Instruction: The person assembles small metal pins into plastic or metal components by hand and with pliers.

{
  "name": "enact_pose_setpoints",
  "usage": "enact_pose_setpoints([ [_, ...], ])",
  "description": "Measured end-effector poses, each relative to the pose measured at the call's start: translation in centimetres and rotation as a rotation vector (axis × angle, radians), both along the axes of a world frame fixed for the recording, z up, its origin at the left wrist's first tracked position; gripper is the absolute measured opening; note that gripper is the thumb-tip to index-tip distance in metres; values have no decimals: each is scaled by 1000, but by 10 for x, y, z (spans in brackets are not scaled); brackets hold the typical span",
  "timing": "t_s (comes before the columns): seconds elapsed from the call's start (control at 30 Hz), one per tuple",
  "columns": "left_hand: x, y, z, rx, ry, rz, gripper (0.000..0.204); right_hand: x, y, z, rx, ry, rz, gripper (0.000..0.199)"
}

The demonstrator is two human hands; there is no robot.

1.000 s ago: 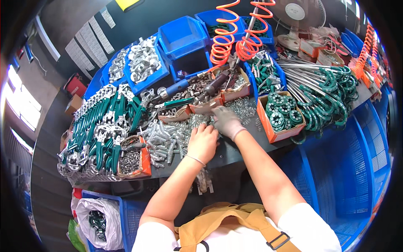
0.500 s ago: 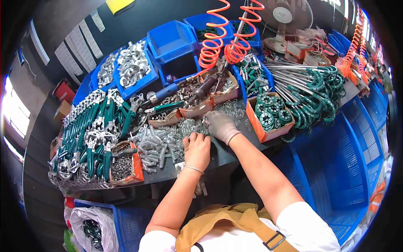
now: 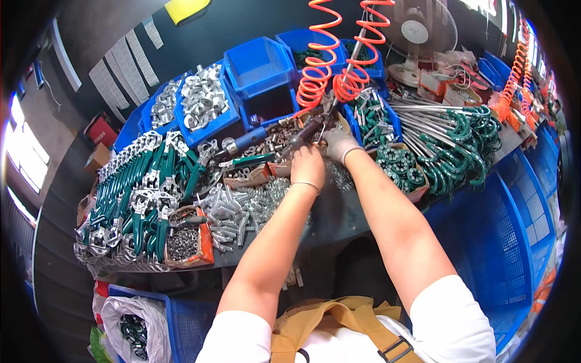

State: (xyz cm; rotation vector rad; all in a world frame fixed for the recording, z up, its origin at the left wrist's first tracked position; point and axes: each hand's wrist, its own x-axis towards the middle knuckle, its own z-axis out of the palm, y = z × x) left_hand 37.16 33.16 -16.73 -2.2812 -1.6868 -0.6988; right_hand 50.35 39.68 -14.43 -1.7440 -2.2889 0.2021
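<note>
My left hand (image 3: 307,164), bare with a band at the wrist, reaches to the middle of the bench, its fingers bent together over the edge of a small-parts box. Beside it on the right, my gloved right hand (image 3: 342,145) has its fingers curled in. A small coppery bit shows between the fingertips; I cannot make out what the hands hold. Just beyond them lies a dark hand tool (image 3: 307,134) under a coiled orange air hose (image 3: 311,91). Loose metal springs (image 3: 233,209) are heaped to the left of and below my left hand.
Green-handled locking pliers (image 3: 130,187) are stacked at left, near a box of small metal rings (image 3: 183,241). Blue bins (image 3: 257,63) stand behind. At right are a box of green round parts (image 3: 399,168), long metal rods with green hooked ends (image 3: 460,136) and blue crates (image 3: 478,236).
Both hands have moved up and away from me, from the spring heap to the parts boxes and the dark tool. The view has shifted slightly.
</note>
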Motion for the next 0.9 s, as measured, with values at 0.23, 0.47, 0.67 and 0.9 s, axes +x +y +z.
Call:
enact_pose_setpoints([
  [0.23,9,2,-25,162,173,174,20,-6,-6,-14,5,63,-127,27],
  [0.47,-11,7,-15,157,93,19,12,-9,-27,-14,74,42,-110,23],
  [0.67,-7,6,-13,191,159,52,11,-4,-28,-24,144,58,-77,21],
  [0.9,-3,2,-15,173,168,73,11,1,-32,-28,130,66,-43,22],
])
